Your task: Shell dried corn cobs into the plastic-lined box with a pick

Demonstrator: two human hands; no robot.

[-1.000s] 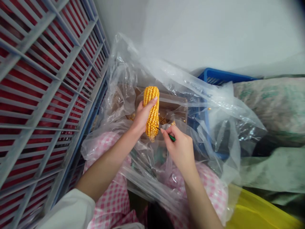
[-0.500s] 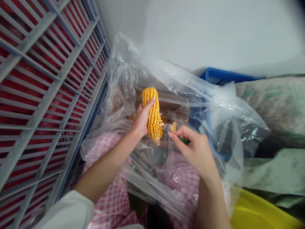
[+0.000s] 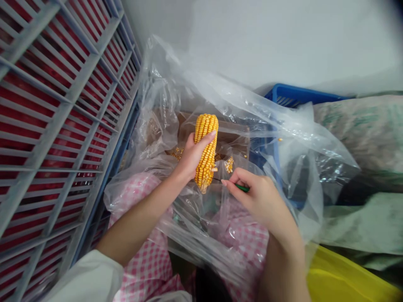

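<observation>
My left hand [image 3: 192,157] is wrapped round a yellow ear of corn [image 3: 206,144], thumb across its front. The ear stands nearly upright with its pale, narrow end down. Near that end a few kernels stick out at the right side. Closed in a pinch, my right hand [image 3: 252,186] holds a thin screwdriver-like tool [image 3: 242,187] with a green handle and a dark shaft. The shaft's tip meets the lower right side of the ear; exactly where it touches is hard to see. Loose kernels [image 3: 229,164] lie on the plastic just beyond my right hand.
Clear plastic sheeting [image 3: 157,84] spreads over my lap and a cardboard box [image 3: 233,136] holding kernels. A tall slatted crate [image 3: 72,100] rises at left. To the right are a blue crate [image 3: 277,98], stuffed sacks [image 3: 365,134] and something yellow [image 3: 343,277].
The ear has shifted slightly right and turned, its lower end now swung to the left. The tool's tip sits a little lower against it. Both hands keep their holds.
</observation>
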